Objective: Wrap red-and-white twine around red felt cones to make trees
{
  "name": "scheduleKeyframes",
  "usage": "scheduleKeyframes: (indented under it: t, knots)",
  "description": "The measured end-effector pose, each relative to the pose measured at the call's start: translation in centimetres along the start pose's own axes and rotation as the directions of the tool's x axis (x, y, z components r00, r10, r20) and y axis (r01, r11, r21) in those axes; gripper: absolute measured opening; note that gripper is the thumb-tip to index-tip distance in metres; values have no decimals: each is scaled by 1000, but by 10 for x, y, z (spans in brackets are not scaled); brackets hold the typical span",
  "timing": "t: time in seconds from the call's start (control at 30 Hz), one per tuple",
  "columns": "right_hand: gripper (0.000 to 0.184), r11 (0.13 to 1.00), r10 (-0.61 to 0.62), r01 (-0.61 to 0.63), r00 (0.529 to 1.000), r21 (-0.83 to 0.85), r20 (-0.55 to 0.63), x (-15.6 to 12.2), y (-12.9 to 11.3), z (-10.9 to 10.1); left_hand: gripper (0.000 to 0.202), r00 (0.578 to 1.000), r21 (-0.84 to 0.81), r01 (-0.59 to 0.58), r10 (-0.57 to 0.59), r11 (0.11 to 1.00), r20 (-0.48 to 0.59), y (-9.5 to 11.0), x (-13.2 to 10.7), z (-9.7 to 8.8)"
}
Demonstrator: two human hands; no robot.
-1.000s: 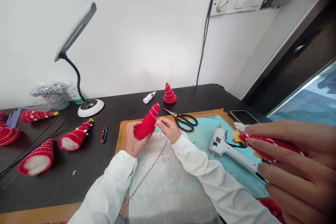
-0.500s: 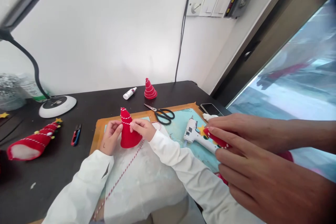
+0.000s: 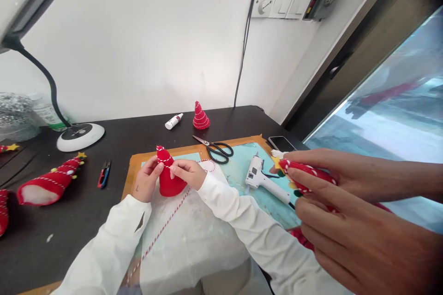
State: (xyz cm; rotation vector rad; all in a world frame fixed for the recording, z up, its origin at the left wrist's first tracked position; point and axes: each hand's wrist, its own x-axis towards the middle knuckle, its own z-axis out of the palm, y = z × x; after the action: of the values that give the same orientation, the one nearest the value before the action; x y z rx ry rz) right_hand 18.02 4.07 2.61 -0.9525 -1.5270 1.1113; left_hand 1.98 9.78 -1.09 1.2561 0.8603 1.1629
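A red felt cone (image 3: 170, 182) stands upright on the white sheet (image 3: 197, 239) in front of me. Red-and-white twine (image 3: 162, 228) is wound round its tip and trails back towards me. My left hand (image 3: 145, 183) steadies the cone's left side with curled fingers. My right hand (image 3: 188, 173) pinches the twine against the cone's right side. Both of my arms are in white sleeves.
Another person's two large hands (image 3: 349, 221) at the right hold a decorated red cone with a yellow star (image 3: 308, 174). A glue gun (image 3: 263, 179), scissors (image 3: 217, 150), phone (image 3: 282, 143), glue bottle (image 3: 173, 121), small cone (image 3: 201, 117), snips (image 3: 104, 174), lamp base (image 3: 80, 136) and finished cones (image 3: 48, 183) lie around.
The cone went from tilted in my hands to standing upright on the sheet. The view swung right. The other person's hands shifted slightly with their cone.
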Motion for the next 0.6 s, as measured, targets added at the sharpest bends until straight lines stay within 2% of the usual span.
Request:
scheduleKeyframes:
  t: [0.3,0.5,0.6]
  knots:
    - [33,1000,5,-5,1000,8,-20,-7,-15,3,49,1000,-30,-24,23,999,-3,3,-2,1]
    - [37,999,43,-43,999,-4,-24,-7,-14,4,49,994,-79,-18,26,997,108,8,-5,5]
    - [39,997,71,-71,997,-11,-17,-7,-15,3,50,996,-57,-5,10,998,90,9,-6,6]
